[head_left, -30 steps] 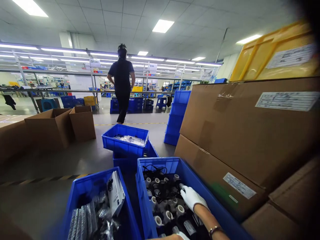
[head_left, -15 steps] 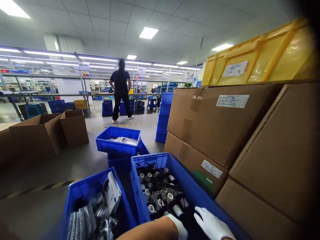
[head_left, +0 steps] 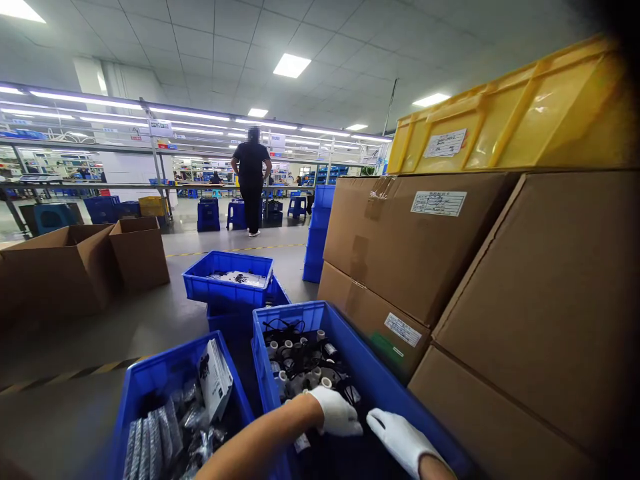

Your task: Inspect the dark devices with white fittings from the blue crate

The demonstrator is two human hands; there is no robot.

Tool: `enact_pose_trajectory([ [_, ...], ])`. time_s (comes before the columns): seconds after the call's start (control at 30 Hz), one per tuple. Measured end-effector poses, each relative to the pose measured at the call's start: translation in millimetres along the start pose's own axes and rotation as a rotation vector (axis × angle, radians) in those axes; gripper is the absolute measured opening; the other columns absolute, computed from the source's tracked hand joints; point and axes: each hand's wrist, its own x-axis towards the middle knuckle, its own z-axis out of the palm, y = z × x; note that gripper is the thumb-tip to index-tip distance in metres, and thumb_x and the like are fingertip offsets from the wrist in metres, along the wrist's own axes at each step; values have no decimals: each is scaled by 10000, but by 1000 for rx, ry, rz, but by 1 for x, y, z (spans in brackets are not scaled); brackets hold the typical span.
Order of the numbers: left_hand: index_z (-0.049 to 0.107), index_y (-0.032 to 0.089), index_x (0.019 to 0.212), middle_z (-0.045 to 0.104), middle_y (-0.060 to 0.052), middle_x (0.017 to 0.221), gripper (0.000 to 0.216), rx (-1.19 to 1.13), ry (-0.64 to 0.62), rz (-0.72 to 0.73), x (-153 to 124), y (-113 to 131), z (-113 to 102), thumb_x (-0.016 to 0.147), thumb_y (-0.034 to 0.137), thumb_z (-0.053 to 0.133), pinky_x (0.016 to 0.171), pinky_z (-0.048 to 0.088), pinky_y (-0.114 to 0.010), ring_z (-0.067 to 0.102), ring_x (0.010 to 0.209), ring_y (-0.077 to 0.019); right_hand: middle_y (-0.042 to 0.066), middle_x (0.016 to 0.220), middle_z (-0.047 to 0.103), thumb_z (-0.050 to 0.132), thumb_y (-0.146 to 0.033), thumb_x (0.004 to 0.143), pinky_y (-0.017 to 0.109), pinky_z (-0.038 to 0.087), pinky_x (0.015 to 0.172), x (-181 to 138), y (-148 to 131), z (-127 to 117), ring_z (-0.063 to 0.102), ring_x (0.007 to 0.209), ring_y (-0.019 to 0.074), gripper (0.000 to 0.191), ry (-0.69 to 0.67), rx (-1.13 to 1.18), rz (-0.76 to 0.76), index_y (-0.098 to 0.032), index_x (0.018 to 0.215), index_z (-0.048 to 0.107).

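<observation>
Right hand: the white-gloved right hand [head_left: 400, 440] lies flat inside the near end of the blue bin [head_left: 373, 373], fingers spread and released, palm down over dark contents; whether it touches a part cannot be told.
Left hand: the gloved left hand [head_left: 336, 412] reaches in across the bin's left wall, fingers curled down among the parts; whether it grasps one cannot be told.
Parts: black cabled pieces with white cylindrical ends [head_left: 300, 357] fill the far half of this bin, just beyond both hands.
Left bin: a second blue bin [head_left: 150, 377] stands just beside it, holding bagged dark items [head_left: 165, 430] and a printed booklet [head_left: 215, 380] leaning at its right wall.
Right side: stacked cardboard cartons [head_left: 420, 247] with white labels stand against the bin's right wall, a yellow crate [head_left: 515, 120] on top.
Middle floor: a blue tray [head_left: 227, 283] rests on other blue bins; open cardboard boxes [head_left: 90, 263] stand at left.
Far: a person in dark clothes [head_left: 251, 180] stands by the workbenches, back turned.
</observation>
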Motion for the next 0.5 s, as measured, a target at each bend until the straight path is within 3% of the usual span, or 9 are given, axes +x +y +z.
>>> enact_pose_trajectory([
  [0.13, 674, 202, 1102, 697, -139, 1124, 480, -58, 294, -174, 0, -34, -20, 955, 462, 299, 852, 512, -401, 658, 1045, -284, 118, 1137, 710, 315, -304, 968, 333, 428, 817, 2, 4, 2, 648, 1073, 285, 393, 16, 35, 7, -217, 1045, 690],
  [0.27, 597, 162, 1179, 636, -127, 1206, 376, -129, 489, -401, 8, -67, -32, 954, 409, 423, 945, 469, -436, 588, 1136, -262, 92, 1029, 739, 298, -309, 972, 303, 410, 752, 2, 5, 3, 671, 1007, 263, 401, 55, 60, 3, -235, 945, 691],
  [0.4, 523, 143, 1273, 590, -124, 1264, 420, -226, 508, -633, 21, -90, -30, 948, 407, 492, 967, 461, -470, 559, 1164, -260, 76, 994, 745, 285, -318, 976, 279, 398, 700, 3, 9, 4, 681, 906, 230, 414, 102, 98, 24, -246, 905, 686],
  [0.5, 560, 143, 1232, 606, -114, 1234, 407, -281, 457, -715, 29, -101, -24, 931, 417, 536, 986, 453, -481, 564, 1158, -255, 62, 972, 748, 292, -338, 972, 266, 392, 673, 5, 12, 5, 672, 835, 211, 416, 134, 131, 24, -257, 884, 690],
])
